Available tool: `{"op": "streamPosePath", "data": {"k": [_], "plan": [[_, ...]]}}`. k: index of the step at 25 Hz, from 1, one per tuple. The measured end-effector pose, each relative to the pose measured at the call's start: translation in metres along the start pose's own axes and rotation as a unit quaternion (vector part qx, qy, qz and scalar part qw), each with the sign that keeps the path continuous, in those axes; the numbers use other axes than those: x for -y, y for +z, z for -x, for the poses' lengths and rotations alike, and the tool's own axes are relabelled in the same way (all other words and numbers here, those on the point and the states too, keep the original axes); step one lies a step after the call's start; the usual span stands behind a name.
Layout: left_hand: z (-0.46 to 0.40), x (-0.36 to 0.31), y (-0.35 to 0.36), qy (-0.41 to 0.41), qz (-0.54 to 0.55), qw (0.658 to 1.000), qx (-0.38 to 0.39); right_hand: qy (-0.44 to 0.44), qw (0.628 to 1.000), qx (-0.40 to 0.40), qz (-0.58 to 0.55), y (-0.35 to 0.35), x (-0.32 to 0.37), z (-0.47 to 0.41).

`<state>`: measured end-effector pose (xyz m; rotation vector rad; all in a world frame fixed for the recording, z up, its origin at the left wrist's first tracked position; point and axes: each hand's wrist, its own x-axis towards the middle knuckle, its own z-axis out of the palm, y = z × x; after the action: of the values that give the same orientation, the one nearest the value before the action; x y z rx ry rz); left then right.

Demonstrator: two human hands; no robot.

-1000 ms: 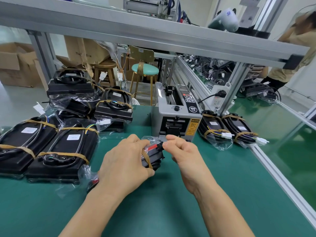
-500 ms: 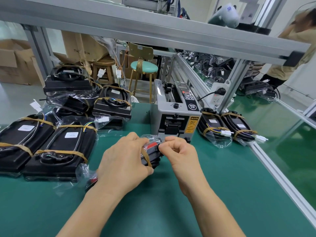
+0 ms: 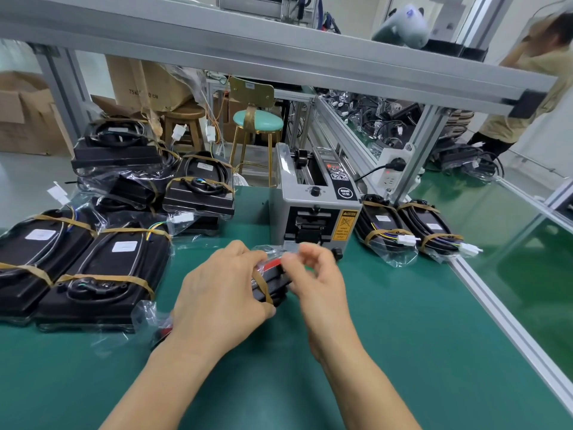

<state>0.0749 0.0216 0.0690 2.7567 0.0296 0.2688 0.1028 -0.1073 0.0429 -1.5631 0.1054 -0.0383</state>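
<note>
A black unit (image 3: pixel 274 285) in a clear plastic bag, with a red patch and a brown rubber band across it, lies on the green bench mat in front of me. My left hand (image 3: pixel 217 297) covers and grips most of it from the left. My right hand (image 3: pixel 313 274) is at its far right end, fingers curled and pinching the clear bag edge there; it is blurred by motion. The bag's tail (image 3: pixel 148 321) sticks out left of my left wrist.
A grey tape dispenser (image 3: pixel 313 209) stands just behind my hands. Several bagged black units (image 3: pixel 102 274) lie stacked at the left, two more (image 3: pixel 406 228) at the right. An aluminium rail (image 3: pixel 502 324) edges the mat on the right. A person (image 3: pixel 527 88) stands far right.
My right hand has shifted from pinching the unit's near end to working the bag edge slightly higher. The view has tilted down a little. My left hand keeps its grip.
</note>
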Motion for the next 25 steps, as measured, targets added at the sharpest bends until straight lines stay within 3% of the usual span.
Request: {"op": "streamPosePath", "data": {"k": [4, 7, 9, 11, 14, 16, 18, 20, 22, 25], "plan": [[-0.002, 0.000, -0.004, 0.000, 0.019, 1.000, -0.008, -0.004, 0.999, 0.051, -0.003, 0.002, -0.004, -0.001], [-0.001, 0.004, -0.006, 0.023, 0.035, 0.999, -0.001, 0.078, 0.992, 0.068, -0.072, -0.007, 0.004, -0.008], [0.000, 0.015, -0.010, 0.044, 0.131, 0.990, -0.013, 0.079, 0.992, 0.064, -0.074, -0.022, 0.006, -0.014], [0.000, 0.031, -0.014, 0.067, 0.325, 0.943, -0.017, -0.014, 0.988, 0.152, 0.030, -0.035, 0.006, -0.016], [0.002, 0.051, -0.003, 0.082, 0.608, 0.790, -0.005, -0.124, 0.923, 0.309, 0.191, -0.042, 0.020, -0.017], [0.004, 0.056, 0.006, 0.074, 0.679, 0.730, -0.014, -0.169, 0.902, 0.310, 0.249, -0.040, 0.036, -0.026], [0.006, 0.061, 0.008, 0.076, 0.703, 0.707, -0.002, -0.185, 0.894, 0.296, 0.279, -0.033, 0.052, -0.032], [0.007, 0.067, -0.001, 0.083, 0.680, 0.728, 0.000, -0.223, 0.884, 0.280, 0.299, -0.028, 0.060, -0.035], [0.006, 0.071, -0.017, 0.094, 0.596, 0.796, -0.048, -0.266, 0.878, 0.252, 0.307, -0.022, 0.063, -0.034], [0.004, 0.063, -0.040, 0.175, 0.391, 0.898, -0.105, -0.331, 0.861, 0.227, 0.312, -0.011, 0.059, -0.034]]}}
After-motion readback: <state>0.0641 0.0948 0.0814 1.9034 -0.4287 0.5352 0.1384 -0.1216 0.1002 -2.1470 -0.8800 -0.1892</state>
